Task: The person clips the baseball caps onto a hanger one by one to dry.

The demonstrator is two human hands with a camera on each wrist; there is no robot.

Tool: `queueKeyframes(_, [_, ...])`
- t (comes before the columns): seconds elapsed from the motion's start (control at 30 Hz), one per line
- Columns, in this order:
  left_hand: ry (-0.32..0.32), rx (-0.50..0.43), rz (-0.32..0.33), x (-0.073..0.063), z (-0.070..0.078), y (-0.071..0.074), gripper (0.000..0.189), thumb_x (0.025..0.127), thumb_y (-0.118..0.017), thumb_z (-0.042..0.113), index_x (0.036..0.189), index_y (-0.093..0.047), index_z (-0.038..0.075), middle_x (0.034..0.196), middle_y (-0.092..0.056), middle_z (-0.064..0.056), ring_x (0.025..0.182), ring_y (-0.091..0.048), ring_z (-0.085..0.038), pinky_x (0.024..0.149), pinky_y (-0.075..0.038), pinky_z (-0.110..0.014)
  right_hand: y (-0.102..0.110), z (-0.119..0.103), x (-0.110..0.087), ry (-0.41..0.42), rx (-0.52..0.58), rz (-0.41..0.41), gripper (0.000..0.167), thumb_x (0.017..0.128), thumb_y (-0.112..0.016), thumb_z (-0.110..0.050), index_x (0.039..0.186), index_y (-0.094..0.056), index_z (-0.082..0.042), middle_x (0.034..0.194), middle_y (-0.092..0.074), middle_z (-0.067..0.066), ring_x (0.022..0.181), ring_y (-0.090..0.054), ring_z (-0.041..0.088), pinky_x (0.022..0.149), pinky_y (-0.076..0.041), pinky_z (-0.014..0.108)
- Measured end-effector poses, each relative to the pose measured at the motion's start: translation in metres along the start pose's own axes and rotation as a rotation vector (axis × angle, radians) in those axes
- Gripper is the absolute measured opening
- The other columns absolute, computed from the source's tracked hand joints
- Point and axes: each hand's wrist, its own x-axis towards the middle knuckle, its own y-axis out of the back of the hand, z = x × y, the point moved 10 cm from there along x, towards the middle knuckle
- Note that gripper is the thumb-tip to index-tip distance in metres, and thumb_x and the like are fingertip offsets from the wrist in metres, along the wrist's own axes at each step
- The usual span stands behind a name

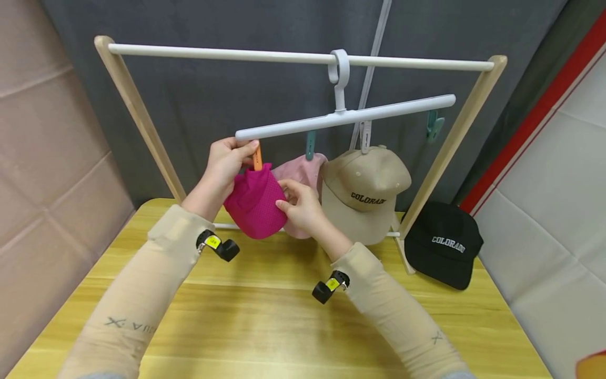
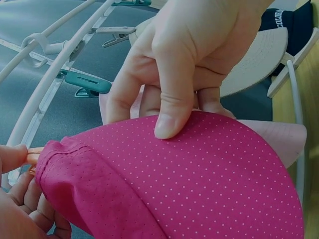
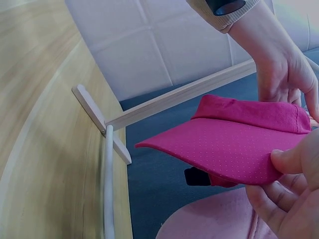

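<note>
A magenta dotted cap point(image 1: 258, 205) hangs at the left end of the white hanger point(image 1: 345, 118), its top edge at an orange clip point(image 1: 257, 158). My left hand point(image 1: 226, 162) pinches that clip between thumb and fingers. With thumb on top and fingers beneath, my right hand point(image 1: 301, 204) grips the edge of the cap's brim, as the right wrist view also shows. Just behind is a pink cap point(image 1: 303, 171) under a teal clip point(image 1: 310, 145). To its right, a beige COLORADO cap point(image 1: 366, 179) hangs from a grey clip point(image 1: 365, 137).
The hanger hooks over the white rail point(image 1: 213, 52) of a wooden-legged rack point(image 1: 142, 121) and tilts down to the left. Another teal clip point(image 1: 434, 126) hangs near its right end. A black COLORADO cap point(image 1: 442, 242) lies on the wooden table point(image 1: 265, 316) beside the rack's right foot.
</note>
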Motion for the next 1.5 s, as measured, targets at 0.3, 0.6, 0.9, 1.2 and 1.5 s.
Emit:
queueKeyframes(0.3, [0.016, -0.016, 0.016, 0.0001, -0.0050, -0.0008, 0.027, 0.089, -0.069, 0.017, 0.107, -0.064, -0.003, 0.086, -0.061, -0.004, 0.066, -0.058, -0.011, 0.069, -0.048, -0.026, -0.0011, 0.0000, 0.0022, -0.027, 0.039, -0.001, 0.030, 0.086, -0.066, 0.006, 0.115, -0.064, 0.000, 0.081, -0.062, 0.009, 0.074, -0.056, 0.020, 0.068, -0.050, 0.027])
queueKeyframes(0.6, [0.002, -0.040, 0.010, -0.0002, -0.0051, -0.0024, 0.029, 0.088, -0.070, 0.014, 0.109, -0.064, -0.005, 0.086, -0.061, -0.005, 0.065, -0.058, -0.010, 0.063, -0.049, -0.020, -0.0027, -0.0028, 0.0038, -0.042, 0.056, -0.011, 0.034, 0.086, -0.066, 0.007, 0.119, -0.063, 0.001, 0.086, -0.065, 0.013, 0.075, -0.058, 0.021, 0.070, -0.053, 0.028])
queueKeyframes(0.9, [-0.033, -0.058, -0.013, 0.0008, -0.0030, -0.0008, 0.025, 0.088, -0.069, 0.010, 0.106, -0.064, -0.007, 0.080, -0.061, -0.003, 0.060, -0.057, -0.009, 0.063, -0.049, -0.020, -0.0013, -0.0054, 0.0061, -0.073, 0.016, -0.078, 0.040, 0.088, -0.065, 0.003, 0.127, -0.061, 0.000, 0.102, -0.068, 0.013, 0.084, -0.061, 0.021, 0.075, -0.054, 0.027])
queueKeyframes(1.2, [-0.035, -0.033, -0.047, 0.0011, -0.0049, -0.0049, 0.028, 0.088, -0.069, 0.010, 0.108, -0.063, -0.009, 0.078, -0.062, -0.002, 0.061, -0.058, -0.008, 0.060, -0.050, -0.018, 0.0008, -0.0073, 0.0077, -0.067, -0.033, -0.128, 0.042, 0.088, -0.064, 0.004, 0.130, -0.058, 0.000, 0.097, -0.067, 0.014, 0.082, -0.060, 0.021, 0.074, -0.053, 0.027])
queueKeyframes(1.5, [-0.005, 0.106, -0.108, -0.0009, -0.0095, -0.0056, 0.037, 0.090, -0.069, 0.021, 0.117, -0.063, -0.004, 0.084, -0.062, 0.000, 0.071, -0.055, -0.009, 0.063, -0.047, -0.019, -0.0001, -0.0060, 0.0050, -0.084, -0.023, -0.132, 0.042, 0.088, -0.064, 0.003, 0.130, -0.058, 0.000, 0.092, -0.066, 0.013, 0.080, -0.059, 0.020, 0.074, -0.053, 0.026])
